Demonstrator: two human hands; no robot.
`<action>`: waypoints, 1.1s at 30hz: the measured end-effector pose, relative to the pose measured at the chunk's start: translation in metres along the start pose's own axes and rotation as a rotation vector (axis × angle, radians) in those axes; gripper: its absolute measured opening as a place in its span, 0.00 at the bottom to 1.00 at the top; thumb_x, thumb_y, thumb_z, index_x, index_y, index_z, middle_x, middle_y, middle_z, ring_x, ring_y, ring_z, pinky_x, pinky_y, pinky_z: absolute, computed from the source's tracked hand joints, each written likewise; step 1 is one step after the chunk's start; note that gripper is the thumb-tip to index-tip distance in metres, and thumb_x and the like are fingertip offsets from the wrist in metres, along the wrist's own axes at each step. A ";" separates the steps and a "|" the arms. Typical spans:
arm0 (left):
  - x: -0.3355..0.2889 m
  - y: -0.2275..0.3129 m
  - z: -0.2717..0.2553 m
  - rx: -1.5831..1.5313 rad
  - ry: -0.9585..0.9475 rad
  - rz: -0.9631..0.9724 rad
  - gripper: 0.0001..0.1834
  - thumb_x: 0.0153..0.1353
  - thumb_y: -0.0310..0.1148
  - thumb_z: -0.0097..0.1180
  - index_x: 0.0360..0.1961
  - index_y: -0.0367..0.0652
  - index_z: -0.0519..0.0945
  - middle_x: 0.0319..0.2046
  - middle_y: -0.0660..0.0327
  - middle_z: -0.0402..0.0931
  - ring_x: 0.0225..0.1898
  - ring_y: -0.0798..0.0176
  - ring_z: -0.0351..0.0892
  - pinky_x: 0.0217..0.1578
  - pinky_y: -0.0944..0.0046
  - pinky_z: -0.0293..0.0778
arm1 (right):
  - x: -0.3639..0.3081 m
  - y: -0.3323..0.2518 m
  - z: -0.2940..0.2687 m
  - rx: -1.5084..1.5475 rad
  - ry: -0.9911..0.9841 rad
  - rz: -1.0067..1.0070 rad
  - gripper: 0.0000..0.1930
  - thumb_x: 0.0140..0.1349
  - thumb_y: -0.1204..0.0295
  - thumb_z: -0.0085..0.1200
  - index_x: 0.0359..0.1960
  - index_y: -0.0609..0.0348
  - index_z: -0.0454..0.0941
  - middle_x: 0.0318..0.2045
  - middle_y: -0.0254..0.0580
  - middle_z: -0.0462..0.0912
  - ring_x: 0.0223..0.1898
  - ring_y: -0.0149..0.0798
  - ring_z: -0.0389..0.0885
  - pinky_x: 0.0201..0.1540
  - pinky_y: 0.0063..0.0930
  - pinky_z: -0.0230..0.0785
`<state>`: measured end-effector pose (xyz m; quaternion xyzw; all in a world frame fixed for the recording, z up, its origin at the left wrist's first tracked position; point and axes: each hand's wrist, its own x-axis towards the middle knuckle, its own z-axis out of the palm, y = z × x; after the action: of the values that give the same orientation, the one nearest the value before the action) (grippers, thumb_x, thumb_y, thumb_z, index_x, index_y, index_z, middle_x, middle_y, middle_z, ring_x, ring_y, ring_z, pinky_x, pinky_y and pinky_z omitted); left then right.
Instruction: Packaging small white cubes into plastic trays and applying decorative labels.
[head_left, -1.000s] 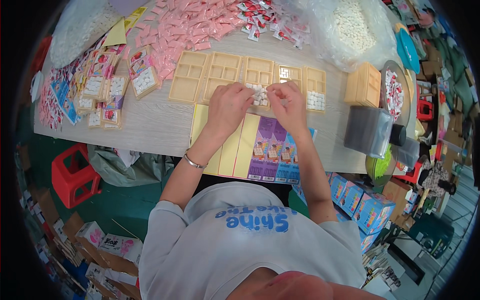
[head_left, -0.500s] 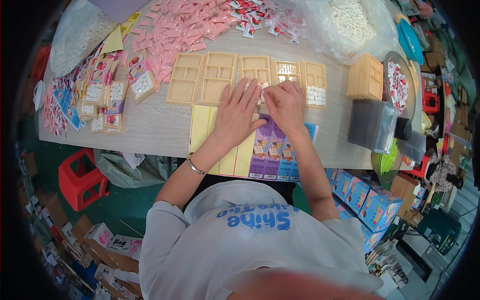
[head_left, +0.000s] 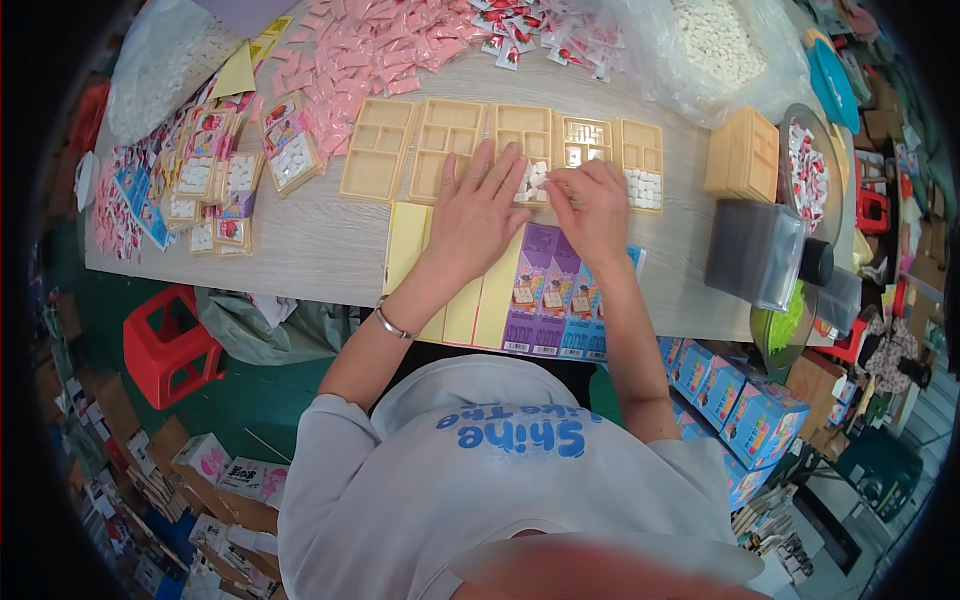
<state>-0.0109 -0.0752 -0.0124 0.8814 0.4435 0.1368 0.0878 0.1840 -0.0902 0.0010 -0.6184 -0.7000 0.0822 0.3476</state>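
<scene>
Several beige plastic compartment trays stand in a row across the table. My left hand (head_left: 478, 212) lies with fingers stretched out over the lower part of the second tray (head_left: 449, 122) and the left edge of the middle tray (head_left: 523, 120). Small white pieces (head_left: 536, 180) fill the middle tray's lower compartment. At their right side my right hand (head_left: 595, 212) has thumb and forefinger pinched together; what they hold, if anything, is too small to make out. This hand covers the lower part of the fourth tray (head_left: 587, 132). The rightmost tray (head_left: 640, 140) also has white pieces in its lower compartment.
Flat printed cards (head_left: 545, 290) lie under my forearms. Pink packets (head_left: 370, 50) are heaped at the back, beside a clear bag of white pieces (head_left: 715, 40). Filled trays (head_left: 205, 175) are stacked left; stacked beige trays (head_left: 742, 155) and a dark clear container (head_left: 755, 255) stand right.
My hands have drawn slightly apart, and more of the white pieces in the middle tray show between them. The whole view has shifted a little.
</scene>
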 end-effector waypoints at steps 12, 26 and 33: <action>-0.002 0.008 0.005 -0.040 -0.097 0.012 0.49 0.60 0.60 0.62 0.76 0.45 0.63 0.78 0.62 0.55 0.80 0.54 0.45 0.76 0.36 0.39 | -0.004 -0.008 -0.006 -0.152 -0.071 -0.098 0.08 0.56 0.72 0.68 0.37 0.50 0.88 0.32 0.36 0.79 0.38 0.43 0.78 0.47 0.39 0.67; -0.011 0.007 0.003 -0.091 -0.126 0.027 0.51 0.59 0.60 0.63 0.76 0.40 0.61 0.79 0.57 0.52 0.80 0.53 0.45 0.76 0.37 0.38 | 0.010 0.015 -0.019 -0.061 -0.051 -0.143 0.10 0.56 0.76 0.67 0.40 0.52 0.89 0.29 0.38 0.79 0.36 0.43 0.78 0.43 0.39 0.69; 0.000 0.022 0.001 -0.152 -0.139 0.032 0.53 0.59 0.61 0.63 0.76 0.37 0.59 0.79 0.53 0.51 0.81 0.52 0.45 0.77 0.41 0.39 | 0.167 0.162 -0.080 -0.328 0.448 -0.043 0.22 0.66 0.62 0.63 0.56 0.62 0.81 0.45 0.52 0.84 0.48 0.45 0.81 0.50 0.38 0.74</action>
<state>0.0055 -0.0880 -0.0070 0.8866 0.4105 0.1101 0.1825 0.3632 0.0745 0.0360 -0.6543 -0.6225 -0.1784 0.3906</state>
